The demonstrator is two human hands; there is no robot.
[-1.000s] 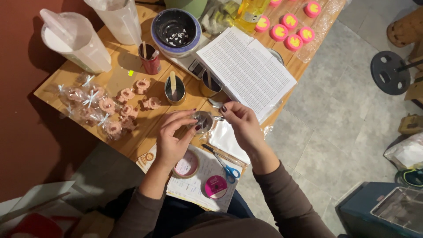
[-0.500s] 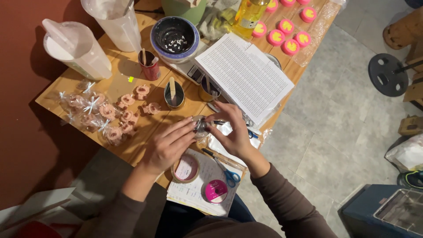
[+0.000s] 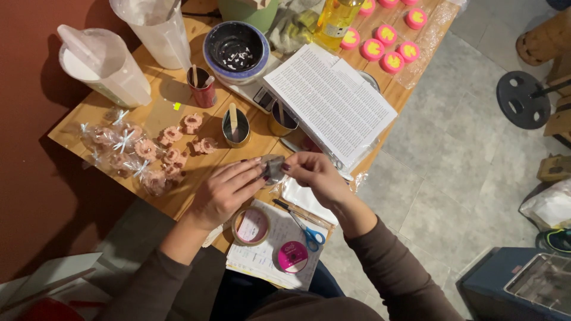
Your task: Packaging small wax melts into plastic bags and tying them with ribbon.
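Holding: small clear-wrapped piece pinched between both hands above the near edge of the wooden worktop
Left hand: fingers stretched toward the piece, tips closed on its left side
Right hand: fingers curled, thumb and forefinger closed on its right side
Position of piece: between the two hands, touching both, just above the stack of clear bags
Near edge: lap-side papers overhang it, carrying tape roll, pink ribbon spool and blue-handled scissors
Right edge: open booklet juts past the corner, over grey tiled floor
Left edge: wrapped pink pieces reach close to it, beside the red wall
Open room: bare wood between loose pink pieces and left hand; little elsewhere
Behind the hands: two tins with sticks, red cup, dark bowl, two jugs
Far corner: pink and yellow rounds on clear film
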